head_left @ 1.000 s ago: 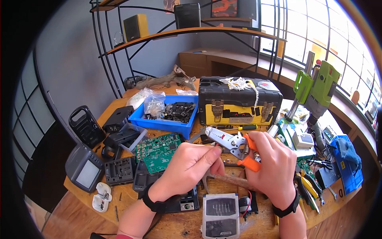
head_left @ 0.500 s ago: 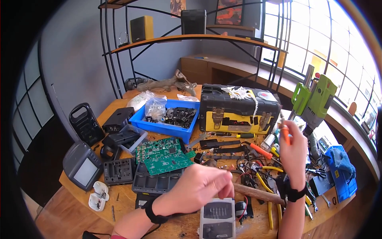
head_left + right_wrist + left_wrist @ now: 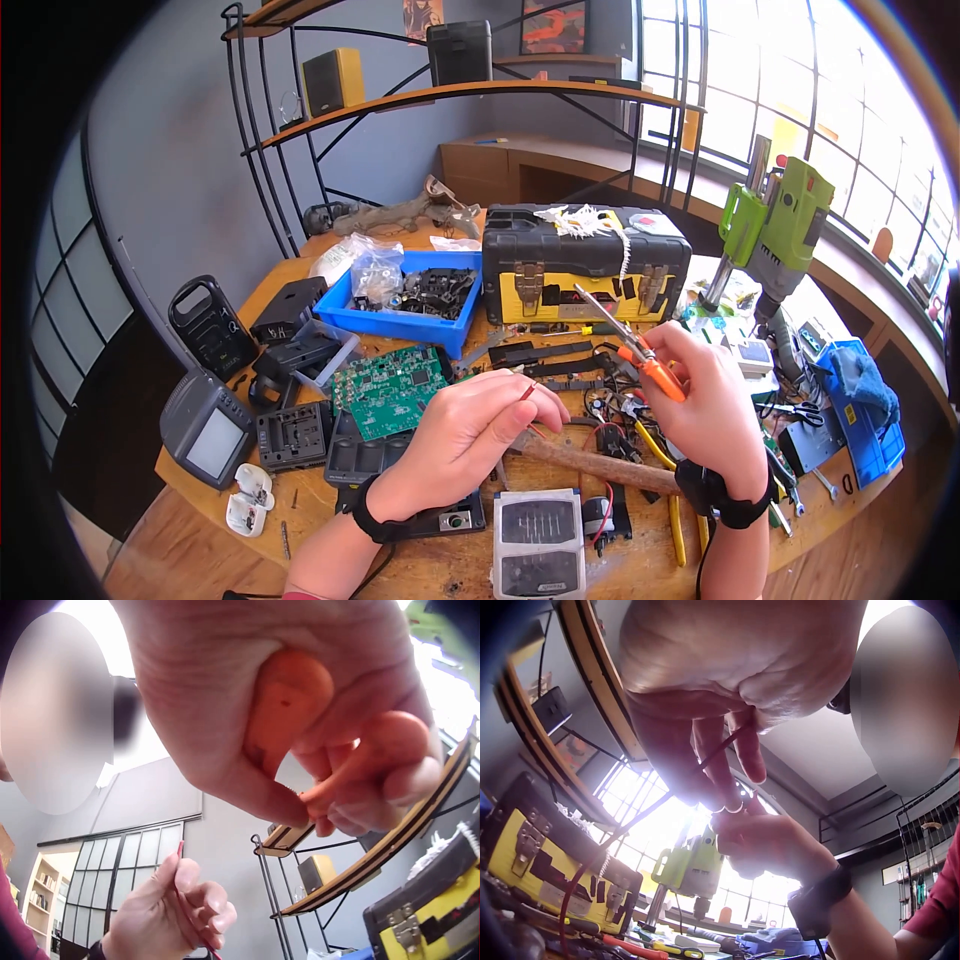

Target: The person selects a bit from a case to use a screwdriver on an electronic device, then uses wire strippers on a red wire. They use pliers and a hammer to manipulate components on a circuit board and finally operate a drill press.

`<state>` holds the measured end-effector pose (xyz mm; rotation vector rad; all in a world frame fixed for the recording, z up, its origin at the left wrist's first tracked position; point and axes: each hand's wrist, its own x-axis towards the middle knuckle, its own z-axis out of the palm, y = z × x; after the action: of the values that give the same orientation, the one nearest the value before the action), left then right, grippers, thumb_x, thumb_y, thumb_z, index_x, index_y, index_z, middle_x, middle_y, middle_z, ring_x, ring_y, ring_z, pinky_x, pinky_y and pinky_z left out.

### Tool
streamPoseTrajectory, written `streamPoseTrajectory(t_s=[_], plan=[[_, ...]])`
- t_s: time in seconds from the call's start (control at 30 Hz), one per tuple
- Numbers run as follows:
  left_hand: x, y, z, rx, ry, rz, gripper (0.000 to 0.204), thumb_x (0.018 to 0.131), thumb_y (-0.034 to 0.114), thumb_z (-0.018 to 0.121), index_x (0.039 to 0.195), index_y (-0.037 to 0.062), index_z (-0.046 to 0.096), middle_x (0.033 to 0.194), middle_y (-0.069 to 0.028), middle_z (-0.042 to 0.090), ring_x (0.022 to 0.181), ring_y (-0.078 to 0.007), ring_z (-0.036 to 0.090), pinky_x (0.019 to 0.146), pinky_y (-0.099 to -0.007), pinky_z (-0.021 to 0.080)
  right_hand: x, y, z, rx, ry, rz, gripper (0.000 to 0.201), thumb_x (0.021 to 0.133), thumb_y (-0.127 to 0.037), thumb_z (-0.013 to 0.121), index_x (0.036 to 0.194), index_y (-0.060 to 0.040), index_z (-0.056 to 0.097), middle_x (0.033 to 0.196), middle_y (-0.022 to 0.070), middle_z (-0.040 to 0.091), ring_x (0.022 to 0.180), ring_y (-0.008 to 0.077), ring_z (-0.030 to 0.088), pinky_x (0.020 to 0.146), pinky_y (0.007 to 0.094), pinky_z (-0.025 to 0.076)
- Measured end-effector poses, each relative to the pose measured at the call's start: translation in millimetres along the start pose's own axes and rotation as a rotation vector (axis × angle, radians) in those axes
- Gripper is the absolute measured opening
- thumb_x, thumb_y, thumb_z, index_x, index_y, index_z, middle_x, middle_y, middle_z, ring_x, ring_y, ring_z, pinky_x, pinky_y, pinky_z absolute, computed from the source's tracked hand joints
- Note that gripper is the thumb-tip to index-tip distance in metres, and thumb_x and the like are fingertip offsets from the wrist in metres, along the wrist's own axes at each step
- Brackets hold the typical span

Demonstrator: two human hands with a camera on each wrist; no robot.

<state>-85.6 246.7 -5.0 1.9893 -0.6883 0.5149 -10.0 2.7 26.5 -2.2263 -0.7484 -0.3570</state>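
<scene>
In the head view my left hand (image 3: pixel 470 430) is over the front of the table, pinching a thin red wire (image 3: pixel 619 838) between thumb and forefinger. One short wire end sticks up past the thumb in the right wrist view; the longer part hangs down in the left wrist view. My right hand (image 3: pixel 712 405) grips wire strippers (image 3: pixel 632 345) by their orange handles (image 3: pixel 289 705). The tool's metal nose points up and left, apart from the wire. Its handles stand spread in the palm.
A wooden-handled hammer (image 3: pixel 600 465) lies below the hands, by a grey-lidded case (image 3: pixel 538 545). Left are a green circuit board (image 3: pixel 390 390) and a blue bin (image 3: pixel 400 325). Behind stands a black-and-yellow toolbox (image 3: pixel 590 260); a green drill on a stand (image 3: pixel 795 225) is right.
The wire strippers, near the left hand at first, went off to the right with the right hand, then came partway back, turned in the grip. The left hand stays near the middle.
</scene>
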Motion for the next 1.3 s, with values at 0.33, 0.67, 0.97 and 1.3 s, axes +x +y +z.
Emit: streamPoseTrajectory(t_s=[0.33,0.67,0.97,1.3], plan=[[-0.5,-1.9,-2.3,-0.012,-0.004,0.009,0.049,0.114,0.033,0.041,0.094,-0.0008,0.07,0.1,-0.0148,0.075,0.096,-0.0281,0.071,0.087,-0.0382,0.054,-0.4,26.7,9.1,-0.332,-0.149,-0.15,0.037,0.083,-0.018,0.078,0.115,-0.005,0.068,0.106,0.0137,0.068,0.106,0.0357,0.064,0.093,0.0435,0.047],[0.4,0.7,-2.5,0.041,0.009,-0.022,0.047,0.113,0.033,0.042,0.095,0.0007,0.071,0.103,-0.0133,0.075,0.097,-0.0268,0.07,0.089,-0.0367,0.052,4.1,1.6,8.8,-0.32,0.094,-0.327,0.058,0.067,-0.004,0.079,0.123,-0.0061,0.063,0.113,0.0121,0.063,0.11,0.0378,0.059,0.099,0.0457,0.046],[0.9,-1.5,-2.3,0.092,-0.009,-0.071,0.043,0.112,0.028,0.044,0.094,-0.001,0.07,0.099,-0.0132,0.073,0.091,-0.0264,0.067,0.082,-0.0354,0.05,3.3,-10.4,7.9,-0.364,0.248,-0.473,0.058,0.066,-0.006,0.08,0.122,-0.0081,0.065,0.115,0.0098,0.064,0.109,0.0347,0.059,0.1,0.0479,0.045],[-1.1,-5.8,-3.3,0.142,0.042,-0.045,0.035,0.109,0.023,0.05,0.093,-0.0002,0.07,0.091,-0.0131,0.072,0.087,-0.0297,0.069,0.079,-0.0377,0.052,2.9,-5.3,6.5,-0.42,0.345,-0.354,0.053,0.069,-0.009,0.08,0.12,-0.0073,0.065,0.112,0.0098,0.064,0.107,0.0343,0.06,0.097,0.0462,0.046]])
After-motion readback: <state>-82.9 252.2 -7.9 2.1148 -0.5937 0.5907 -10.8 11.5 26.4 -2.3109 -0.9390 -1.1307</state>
